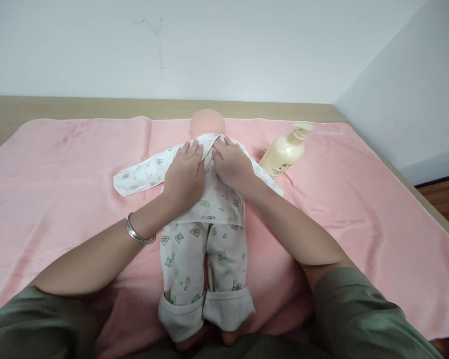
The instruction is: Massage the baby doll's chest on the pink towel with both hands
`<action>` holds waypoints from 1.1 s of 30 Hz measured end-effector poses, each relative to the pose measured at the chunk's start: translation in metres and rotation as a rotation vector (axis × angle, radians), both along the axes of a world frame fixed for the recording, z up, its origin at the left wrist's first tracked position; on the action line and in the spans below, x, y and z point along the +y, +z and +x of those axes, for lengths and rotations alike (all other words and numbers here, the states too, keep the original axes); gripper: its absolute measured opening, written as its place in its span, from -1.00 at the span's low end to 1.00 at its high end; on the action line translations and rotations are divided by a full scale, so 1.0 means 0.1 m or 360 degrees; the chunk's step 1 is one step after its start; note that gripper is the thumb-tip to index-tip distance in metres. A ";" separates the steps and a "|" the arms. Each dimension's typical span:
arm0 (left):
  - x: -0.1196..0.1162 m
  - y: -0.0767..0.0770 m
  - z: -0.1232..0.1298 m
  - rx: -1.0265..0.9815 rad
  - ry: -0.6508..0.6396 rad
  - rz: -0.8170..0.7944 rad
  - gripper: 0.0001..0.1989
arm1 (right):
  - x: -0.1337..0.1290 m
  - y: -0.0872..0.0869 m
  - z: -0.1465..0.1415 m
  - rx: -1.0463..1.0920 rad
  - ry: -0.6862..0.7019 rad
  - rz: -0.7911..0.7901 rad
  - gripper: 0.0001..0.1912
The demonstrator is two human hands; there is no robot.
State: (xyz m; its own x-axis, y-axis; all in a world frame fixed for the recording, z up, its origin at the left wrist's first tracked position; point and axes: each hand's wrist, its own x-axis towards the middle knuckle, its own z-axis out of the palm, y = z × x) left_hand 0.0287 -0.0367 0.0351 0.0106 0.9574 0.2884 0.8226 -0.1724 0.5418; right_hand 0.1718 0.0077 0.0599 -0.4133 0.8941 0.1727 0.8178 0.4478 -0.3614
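Left hand (186,172) and right hand (234,167) touch a white, printed, long-sleeved cloth shirt (221,202), seemingly steadying its neckline (210,138); whether pinching, I can't tell.

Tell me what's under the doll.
A pink mat shows on both sides of the doll, and light wood shows beyond the mat's far edge. The patch directly beneath the doll is covered, so whether anything else lies there can't be seen.

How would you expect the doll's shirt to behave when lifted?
The shirt would probably feel floppy, since it creases between the left hand and the right hand. It is likely light, as it looks thin. The sleeve on the left may fold easily, since it looks flat.
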 end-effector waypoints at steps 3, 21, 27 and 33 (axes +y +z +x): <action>0.05 -0.02 -0.02 -0.0089 0.0014 -0.0043 -0.41 | -0.03 -0.03 -0.02 -0.0055 -0.0045 0.0029 -0.47; 0.26 -0.13 -0.12 -0.0347 0.0195 0.0040 -0.46 | -0.01 -0.13 -0.09 0.0031 -0.0104 -0.0002 -0.33; 0.24 -0.14 -0.10 -0.0249 0.0175 0.0094 -0.47 | -0.05 -0.15 -0.07 0.0027 -0.0086 0.0033 -0.33; 0.12 -0.15 -0.04 -0.0139 0.0056 0.0109 -0.43 | 0.01 -0.14 -0.02 -0.0048 0.0009 0.0094 -0.33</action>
State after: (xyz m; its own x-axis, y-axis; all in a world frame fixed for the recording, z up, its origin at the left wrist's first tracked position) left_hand 0.0242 -0.0243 0.0206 -0.0504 0.9349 0.3514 0.7790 -0.1834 0.5996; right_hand 0.1696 0.0087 0.0459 -0.4242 0.8802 0.2128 0.8252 0.4725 -0.3095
